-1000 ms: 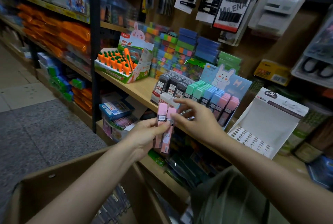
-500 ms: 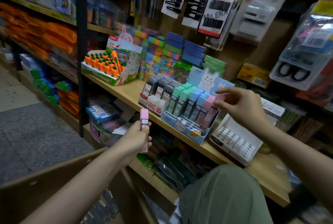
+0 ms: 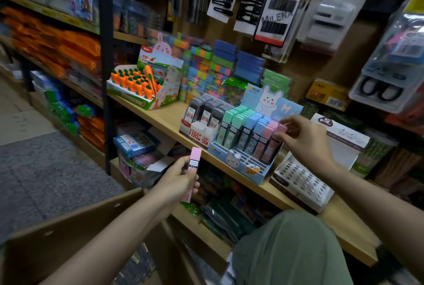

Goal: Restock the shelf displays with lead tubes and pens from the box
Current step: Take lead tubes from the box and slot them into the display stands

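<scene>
The right hand (image 3: 305, 140) pinches the pink cap of a pink lead tube (image 3: 274, 142) between thumb and fingertips; that tube stands in the rightmost row of the blue bunny display (image 3: 243, 165), tilted back like its neighbours. Just left of those fingers run more rows of pink, blue and green tubes in the same display, and further left a grey-and-white display (image 3: 199, 132) of dark lead tubes. Just right of the hand sits a white perforated display (image 3: 300, 185), all on the wooden shelf (image 3: 344, 222).

The left hand (image 3: 177, 181), lower and well apart from the shelf edge, grips a second pink lead tube (image 3: 192, 171) upright, fingers curled round its middle, the cap showing above them. Below that forearm lies the open cardboard box (image 3: 68, 234), with dark packets visible inside.
</scene>
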### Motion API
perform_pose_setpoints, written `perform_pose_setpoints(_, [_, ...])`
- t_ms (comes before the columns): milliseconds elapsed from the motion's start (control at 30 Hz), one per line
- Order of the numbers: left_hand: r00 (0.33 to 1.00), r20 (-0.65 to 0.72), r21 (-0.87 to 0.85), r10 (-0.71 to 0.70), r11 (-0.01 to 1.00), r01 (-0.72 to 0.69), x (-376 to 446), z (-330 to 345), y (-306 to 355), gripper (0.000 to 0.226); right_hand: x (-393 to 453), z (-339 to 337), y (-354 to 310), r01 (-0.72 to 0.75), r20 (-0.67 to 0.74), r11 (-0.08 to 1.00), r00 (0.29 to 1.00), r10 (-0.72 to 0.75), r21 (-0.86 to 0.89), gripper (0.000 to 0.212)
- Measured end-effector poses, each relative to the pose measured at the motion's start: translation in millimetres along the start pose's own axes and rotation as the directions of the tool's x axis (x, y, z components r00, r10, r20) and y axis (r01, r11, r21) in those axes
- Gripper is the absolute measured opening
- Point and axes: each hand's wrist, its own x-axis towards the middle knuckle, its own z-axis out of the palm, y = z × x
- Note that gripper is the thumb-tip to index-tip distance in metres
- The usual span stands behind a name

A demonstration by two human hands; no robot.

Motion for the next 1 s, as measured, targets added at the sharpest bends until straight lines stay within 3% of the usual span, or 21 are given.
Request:
perform_pose_setpoints(233, [0.999,0.033,-0.019,0.002,1.0,-0.001,3,3,-2,0.045,-6,9,7,-0.019,0.005,0.998,1.0,0.019,-0.058,0.025])
perform_pose_setpoints(500, [0.993,0.034,-0.05,0.117,0.992,-0.115,-2,6,1,0.027,-12,17,2,0.035,-0.053,0.988,0.998,-0.043,-0.148,0.024])
perform_pose_setpoints(633, [0.992,0.012,-0.068,0.124,0.99,-0.123,-3,6,2,0.023,-18,12,-7,-0.038,-0.074,0.987,0.997,0.027,-0.159,0.038])
perform_pose_setpoints(700, [0.992,0.017,-0.069,0.128,0.99,-0.126,-3,6,2,0.022,-27,15,-27,0.044,-0.089,0.996,0.995,-0.051,-0.078,0.047])
perform_pose_setpoints(800, [0.989,0.047,-0.057,0.141,0.989,-0.138,-4,8,0,0.022,-38,36,-71,0.143,0.149,0.988,0.977,-0.149,0.056,0.047])
perform_pose_setpoints(867, [0.986,0.065,-0.036,0.157,0.987,-0.155,-5,10,1,0.021,-38,49,-90,0.065,0.27,0.987,0.957,-0.104,0.149,0.046])
perform_pose_setpoints(1000, [0.975,0.09,-0.006,0.205,0.979,-0.206,-3,10,6,0.017,-35,56,-104,-0.09,0.314,0.944,0.949,-0.015,0.317,0.031])
